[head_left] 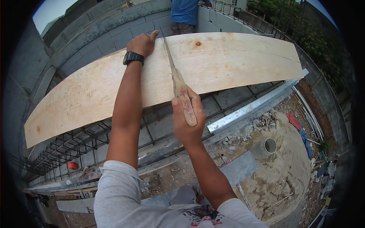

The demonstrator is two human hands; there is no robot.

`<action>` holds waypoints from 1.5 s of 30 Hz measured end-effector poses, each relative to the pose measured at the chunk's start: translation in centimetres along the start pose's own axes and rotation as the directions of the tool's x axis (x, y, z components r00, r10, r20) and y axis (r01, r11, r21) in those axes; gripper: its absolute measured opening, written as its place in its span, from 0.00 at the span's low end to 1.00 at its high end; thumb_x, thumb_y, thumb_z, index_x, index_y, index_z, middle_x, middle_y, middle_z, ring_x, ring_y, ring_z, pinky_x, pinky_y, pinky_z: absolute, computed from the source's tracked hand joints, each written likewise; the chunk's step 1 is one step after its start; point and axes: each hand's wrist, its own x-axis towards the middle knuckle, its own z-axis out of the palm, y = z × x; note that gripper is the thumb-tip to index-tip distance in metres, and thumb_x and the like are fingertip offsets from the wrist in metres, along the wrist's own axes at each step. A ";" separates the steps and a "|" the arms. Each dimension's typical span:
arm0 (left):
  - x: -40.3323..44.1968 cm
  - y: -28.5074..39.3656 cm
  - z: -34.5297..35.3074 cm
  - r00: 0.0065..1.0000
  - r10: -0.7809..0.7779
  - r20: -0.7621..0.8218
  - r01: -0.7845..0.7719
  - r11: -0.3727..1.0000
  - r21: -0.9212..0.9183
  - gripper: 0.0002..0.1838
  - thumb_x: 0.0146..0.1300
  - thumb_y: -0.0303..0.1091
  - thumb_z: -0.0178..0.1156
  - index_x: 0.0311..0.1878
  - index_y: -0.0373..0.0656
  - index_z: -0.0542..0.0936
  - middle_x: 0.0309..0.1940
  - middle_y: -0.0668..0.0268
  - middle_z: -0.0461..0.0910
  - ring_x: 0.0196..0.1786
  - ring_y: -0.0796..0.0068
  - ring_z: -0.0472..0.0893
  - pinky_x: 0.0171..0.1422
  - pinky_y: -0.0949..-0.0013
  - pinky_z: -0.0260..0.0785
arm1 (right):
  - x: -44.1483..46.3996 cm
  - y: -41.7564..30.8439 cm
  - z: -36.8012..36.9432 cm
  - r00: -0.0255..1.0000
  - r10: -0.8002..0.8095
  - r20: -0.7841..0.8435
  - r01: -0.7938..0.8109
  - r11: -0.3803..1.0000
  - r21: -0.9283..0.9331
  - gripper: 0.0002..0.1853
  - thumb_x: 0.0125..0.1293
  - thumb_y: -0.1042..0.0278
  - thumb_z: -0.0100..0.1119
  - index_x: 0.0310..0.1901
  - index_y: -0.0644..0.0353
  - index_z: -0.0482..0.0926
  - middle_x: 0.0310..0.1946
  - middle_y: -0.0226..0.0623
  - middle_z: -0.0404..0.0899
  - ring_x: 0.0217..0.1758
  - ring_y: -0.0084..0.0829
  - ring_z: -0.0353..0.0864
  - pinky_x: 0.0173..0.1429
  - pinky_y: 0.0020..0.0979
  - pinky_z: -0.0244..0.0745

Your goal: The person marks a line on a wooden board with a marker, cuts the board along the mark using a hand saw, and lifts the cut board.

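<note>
A long plywood board (235,57) lies across rebar in front of me. My left hand (141,45), with a black watch on its wrist, grips the board's far edge, its fingers curled and thumb raised. In my right hand (190,121) is the worn wooden handle of a handsaw (167,49), wrapped by the fingers near the board's close edge. The narrow blade points away from me over the board, to the right of my left hand, and its tip reaches the far edge. Whether the teeth touch the wood, I cannot tell.
Rebar cages (81,138) run below the board, beside a metal channel (258,100). A person in a blue shirt (184,12) stands beyond, by a block wall (114,40). Lower right are a sand pile (281,178), a pipe (264,148) and rubble. A red object (72,165) sits lower left.
</note>
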 end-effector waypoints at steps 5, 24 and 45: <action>0.0 0.1 -0.3 1.000 0.017 -0.012 -0.018 1.000 -0.010 0.42 0.75 0.73 0.39 0.46 0.45 0.91 0.46 0.50 0.89 0.53 0.47 0.87 0.57 0.50 0.79 | -5.4 1.5 -1.7 0.991 -0.129 -0.022 0.126 0.987 -0.095 0.25 0.76 0.67 0.63 0.67 0.72 0.72 0.49 0.46 0.84 0.46 0.28 0.85 0.51 0.28 0.80; 0.0 -0.2 -0.3 0.999 0.046 -0.015 -0.046 0.999 -0.020 0.41 0.76 0.72 0.40 0.47 0.45 0.91 0.46 0.52 0.90 0.52 0.49 0.88 0.55 0.50 0.80 | 1.2 1.5 1.8 0.992 0.126 -0.004 -0.126 0.992 -0.019 0.25 0.76 0.67 0.63 0.67 0.75 0.72 0.56 0.54 0.83 0.58 0.36 0.84 0.63 0.35 0.77; -0.1 -0.2 0.1 0.999 0.019 0.033 -0.019 1.000 0.010 0.40 0.76 0.70 0.40 0.51 0.44 0.90 0.51 0.52 0.89 0.57 0.50 0.86 0.60 0.51 0.78 | -3.9 0.7 -0.7 1.000 -0.005 -0.026 0.003 0.998 -0.070 0.27 0.75 0.66 0.65 0.68 0.74 0.72 0.53 0.50 0.85 0.54 0.31 0.84 0.60 0.31 0.78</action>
